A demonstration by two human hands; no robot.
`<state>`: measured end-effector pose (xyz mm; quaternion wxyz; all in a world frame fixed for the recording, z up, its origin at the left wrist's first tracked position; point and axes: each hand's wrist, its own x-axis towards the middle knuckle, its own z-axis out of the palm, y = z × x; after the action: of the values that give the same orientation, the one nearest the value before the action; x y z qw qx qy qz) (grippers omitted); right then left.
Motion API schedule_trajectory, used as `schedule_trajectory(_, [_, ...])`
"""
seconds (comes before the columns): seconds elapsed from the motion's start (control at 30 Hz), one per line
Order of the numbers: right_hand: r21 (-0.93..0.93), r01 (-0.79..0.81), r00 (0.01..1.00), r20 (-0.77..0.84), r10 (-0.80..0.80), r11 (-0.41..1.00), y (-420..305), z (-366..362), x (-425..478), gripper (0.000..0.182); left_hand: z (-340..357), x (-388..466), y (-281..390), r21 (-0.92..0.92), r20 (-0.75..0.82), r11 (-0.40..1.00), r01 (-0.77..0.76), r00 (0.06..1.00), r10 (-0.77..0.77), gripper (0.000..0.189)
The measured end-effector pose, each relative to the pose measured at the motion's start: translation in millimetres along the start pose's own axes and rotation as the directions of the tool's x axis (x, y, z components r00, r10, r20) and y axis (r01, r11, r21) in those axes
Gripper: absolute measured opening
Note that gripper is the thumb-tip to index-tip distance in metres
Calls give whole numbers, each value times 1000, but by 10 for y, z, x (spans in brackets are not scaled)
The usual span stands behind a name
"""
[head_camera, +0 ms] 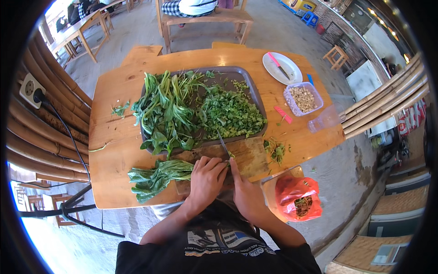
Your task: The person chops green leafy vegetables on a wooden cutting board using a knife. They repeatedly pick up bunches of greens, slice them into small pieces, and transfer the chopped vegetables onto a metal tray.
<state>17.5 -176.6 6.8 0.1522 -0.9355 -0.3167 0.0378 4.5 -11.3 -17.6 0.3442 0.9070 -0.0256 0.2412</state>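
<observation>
My left hand (208, 178) presses a bunch of leafy greens (160, 176) onto a wooden cutting board (251, 156) at the table's near edge. The leaves spread out to the left of it. My right hand (244, 191) grips a knife (223, 143), its blade pointing away from me beside my left fingertips. Beyond the board lies a brown tray (251, 77), with whole leafy greens (167, 113) on its left side and chopped greens (232, 114) on its right. Trimmed scraps (275, 150) rest by the board's right end.
A white plate (268, 70) with a pink-handled knife (279, 65), a plastic container (320, 99) of pale chopped pieces and a clear cup (321, 121) stand at the right. A red plastic bag (285, 191) sits lower right. A person (196, 7) sits on a bench beyond the wooden table (113, 89).
</observation>
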Motion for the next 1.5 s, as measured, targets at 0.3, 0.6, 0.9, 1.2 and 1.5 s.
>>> schedule_trajectory(0.3, [55,-106,980,177,95,993,10,-48,128,82,52,-39,-71,52,-32,998,-38,999,40,17])
schedule_trajectory(0.6, [-33,-77,985,153,82,996,256,-87,-244,83,47,-31,7,14,-47,999,-47,998,48,18])
schedule_trajectory(0.9, [136,37,998,-50,-30,990,754,-181,33,56,76,-62,-32,33,-62,998,-54,996,56,17])
schedule_trajectory(1.2, [55,19,976,218,-30,998,792,-465,197,50,89,-85,-79,22,-77,998,-52,996,53,20])
schedule_trajectory(1.5, [161,-27,976,218,-9,987,1094,-846,123,55,62,-86,-61,-1,-63,1000,-21,998,21,20])
